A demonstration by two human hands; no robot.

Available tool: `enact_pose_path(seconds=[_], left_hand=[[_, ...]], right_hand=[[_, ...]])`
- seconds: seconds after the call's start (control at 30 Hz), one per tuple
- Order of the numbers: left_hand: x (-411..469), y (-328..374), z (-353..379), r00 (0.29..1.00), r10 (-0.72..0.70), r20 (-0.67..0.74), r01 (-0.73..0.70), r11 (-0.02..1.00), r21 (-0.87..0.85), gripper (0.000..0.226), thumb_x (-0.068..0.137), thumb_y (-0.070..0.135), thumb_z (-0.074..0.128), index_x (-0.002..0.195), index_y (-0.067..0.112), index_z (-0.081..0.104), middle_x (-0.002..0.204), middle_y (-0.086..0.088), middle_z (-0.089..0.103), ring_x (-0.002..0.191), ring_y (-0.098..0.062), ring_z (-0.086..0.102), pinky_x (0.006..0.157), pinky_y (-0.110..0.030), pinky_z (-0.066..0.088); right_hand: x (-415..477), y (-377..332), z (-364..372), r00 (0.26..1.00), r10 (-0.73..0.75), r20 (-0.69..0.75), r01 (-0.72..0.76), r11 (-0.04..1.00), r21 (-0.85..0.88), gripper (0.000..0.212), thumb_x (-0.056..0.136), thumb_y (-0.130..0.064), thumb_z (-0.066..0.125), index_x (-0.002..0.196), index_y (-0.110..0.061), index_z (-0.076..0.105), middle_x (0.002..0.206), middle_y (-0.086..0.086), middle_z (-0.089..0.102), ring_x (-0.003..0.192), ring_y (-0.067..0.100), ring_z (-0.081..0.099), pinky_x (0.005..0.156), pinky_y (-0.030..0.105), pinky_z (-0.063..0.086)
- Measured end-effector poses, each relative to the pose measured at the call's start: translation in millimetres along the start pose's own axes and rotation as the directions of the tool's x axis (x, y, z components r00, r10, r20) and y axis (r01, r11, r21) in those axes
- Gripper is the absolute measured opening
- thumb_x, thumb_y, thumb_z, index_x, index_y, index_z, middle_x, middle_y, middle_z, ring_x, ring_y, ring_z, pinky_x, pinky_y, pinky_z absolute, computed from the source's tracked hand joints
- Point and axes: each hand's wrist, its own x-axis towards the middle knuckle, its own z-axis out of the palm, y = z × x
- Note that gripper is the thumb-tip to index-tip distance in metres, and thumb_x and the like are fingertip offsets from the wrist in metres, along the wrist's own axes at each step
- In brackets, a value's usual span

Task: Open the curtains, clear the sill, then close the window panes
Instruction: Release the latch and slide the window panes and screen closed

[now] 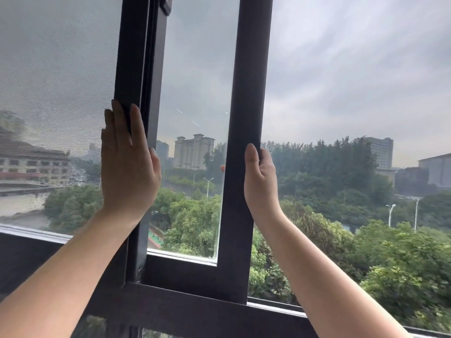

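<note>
A dark-framed sliding glass pane (195, 93) stands in the middle of the window, only partly across the opening. My right hand (260, 179) grips its right vertical stile (246, 93), fingers curled around the far edge. My left hand (128, 164) lies flat with fingers together against the dark frame post (131, 57) at the pane's left side. To the right of the stile the window is open to the air. No curtain is in view.
A mesh insect screen (56, 93) fills the left section. The dark bottom track (195, 306) runs across below the pane, with a lower glass panel under it. Trees, street lamps and buildings lie outside.
</note>
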Motion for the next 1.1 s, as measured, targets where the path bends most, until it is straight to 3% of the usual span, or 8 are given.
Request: enact_pose_path(seconds=[0.17,0.23,0.37,0.53,0.7,0.93,1.1], left_hand=[[0,-1,1,1.000,0.007,0.005,-0.007,1.000,-0.015,0.067,0.097,0.011,0.042,0.153,0.002,0.006,0.160,-0.025,0.004,0.149,-0.038,0.005,0.121,-0.047,0.013],[0,-1,1,1.000,0.007,0.008,-0.007,1.000,-0.018,0.067,0.097,0.012,0.042,0.153,0.002,0.005,0.160,-0.024,0.004,0.149,-0.037,0.005,0.121,-0.047,0.013],[-1,1,-1,1.000,0.002,0.014,-0.001,1.000,-0.026,0.067,0.097,0.015,0.041,0.153,0.003,0.005,0.161,-0.023,0.003,0.149,-0.036,0.004,0.122,-0.045,0.010],[-2,2,-3,1.000,-0.008,0.016,0.009,0.999,-0.035,0.068,0.097,0.020,0.040,0.154,0.005,0.004,0.162,-0.020,0.002,0.150,-0.033,0.002,0.122,-0.042,0.009],[-1,2,-3,1.000,-0.018,0.024,0.019,0.999,-0.042,0.069,0.097,0.021,0.039,0.154,0.007,0.003,0.162,-0.018,0.001,0.150,-0.032,0.001,0.122,-0.042,0.008],[0,0,-1,1.000,-0.010,0.016,0.011,0.999,-0.047,0.068,0.096,0.022,0.038,0.154,0.007,0.005,0.162,-0.019,0.002,0.150,-0.033,0.003,0.122,-0.040,0.008],[0,0,-1,1.000,-0.012,0.010,0.012,0.998,-0.055,0.067,0.095,0.025,0.035,0.154,0.006,0.008,0.162,-0.019,0.005,0.150,-0.034,0.004,0.122,-0.043,0.012]], right_hand=[[0,1,6,1.000,-0.007,0.012,0.006,1.000,0.020,0.044,0.086,-0.069,0.036,0.087,-0.026,0.047,0.090,0.025,0.059,0.088,0.042,0.065,0.079,0.061,0.049],[0,-1,6,1.000,-0.018,0.013,0.017,0.999,0.031,0.042,0.092,-0.060,0.037,0.091,-0.020,0.048,0.082,0.022,0.058,0.081,0.032,0.065,0.077,0.053,0.050],[0,-2,9,0.999,-0.044,0.009,0.043,0.998,0.049,0.039,0.100,-0.043,0.037,0.097,-0.006,0.049,0.077,0.005,0.050,0.070,0.015,0.048,0.070,0.039,0.042],[-2,-3,20,0.999,-0.039,0.016,0.038,0.998,0.053,0.034,0.101,-0.040,0.037,0.088,-0.010,0.045,0.065,-0.006,0.041,0.055,0.002,0.036,0.063,0.030,0.035],[-4,-4,35,0.998,-0.057,0.025,0.055,0.997,0.059,0.031,0.101,-0.040,0.038,0.088,-0.012,0.045,0.062,-0.009,0.038,0.050,0.001,0.036,0.053,0.018,0.032],[-7,-6,60,0.998,-0.051,0.044,0.048,0.997,0.067,0.032,0.100,-0.042,0.037,0.087,-0.014,0.043,0.063,-0.008,0.040,0.054,0.005,0.036,0.060,0.029,0.034],[-8,-7,72,0.996,-0.056,0.062,0.051,0.996,0.074,0.032,0.100,-0.043,0.037,0.090,-0.013,0.044,0.070,-0.004,0.043,0.064,0.012,0.040,0.062,0.028,0.035]])
